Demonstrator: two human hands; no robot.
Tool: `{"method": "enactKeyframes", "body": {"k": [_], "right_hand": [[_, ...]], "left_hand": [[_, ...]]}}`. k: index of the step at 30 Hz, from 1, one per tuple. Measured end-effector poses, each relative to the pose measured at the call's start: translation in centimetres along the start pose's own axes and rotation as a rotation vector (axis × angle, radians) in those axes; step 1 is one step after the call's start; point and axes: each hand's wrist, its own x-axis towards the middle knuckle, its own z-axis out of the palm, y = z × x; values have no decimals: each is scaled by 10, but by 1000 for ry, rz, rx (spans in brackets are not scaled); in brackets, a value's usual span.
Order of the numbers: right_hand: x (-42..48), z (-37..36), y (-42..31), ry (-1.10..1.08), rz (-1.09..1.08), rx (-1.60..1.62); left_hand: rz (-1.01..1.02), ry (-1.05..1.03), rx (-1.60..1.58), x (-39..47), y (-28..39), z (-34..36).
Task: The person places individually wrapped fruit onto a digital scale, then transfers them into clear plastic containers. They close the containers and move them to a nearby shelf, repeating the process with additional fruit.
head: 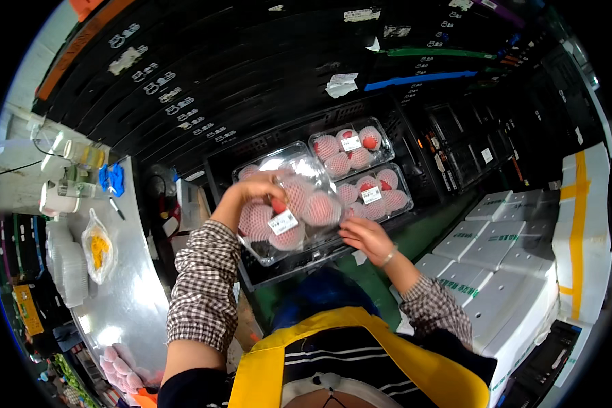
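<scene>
A clear plastic clamshell pack (319, 208) holds red round fruits in pink foam nets and bears a white label. My left hand (259, 191) lies over the pack's left side, its fingers curled onto the lid. At the right corner, the fingers of my right hand (366, 238) hold the pack's edge. Another clear pack (280, 153) is partly covered behind it. To the right, two labelled packs of netted fruit, a far pack (354, 158) and a nearer pack (385, 204), sit in a black plastic crate (306, 268).
Black crates (265, 61) are stacked like a wall behind. White foam boxes (505, 280) stand at right. A metal table (132, 255) at left carries stacked clear containers (66, 265), a bag with yellow contents (99, 250), blue gloves (113, 178) and foam nets (120, 370).
</scene>
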Motion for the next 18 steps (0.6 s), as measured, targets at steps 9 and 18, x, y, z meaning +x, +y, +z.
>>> {"method": "enactKeyframes", "body": {"k": [9,18], "right_hand": [[-1,-63,-6,143,-114,-131],[76,153,-23,-443,-371,-671]], "left_hand": [[-47,-72,452,105,-111,25],[556,1123,581,-115,-125,85]]}}
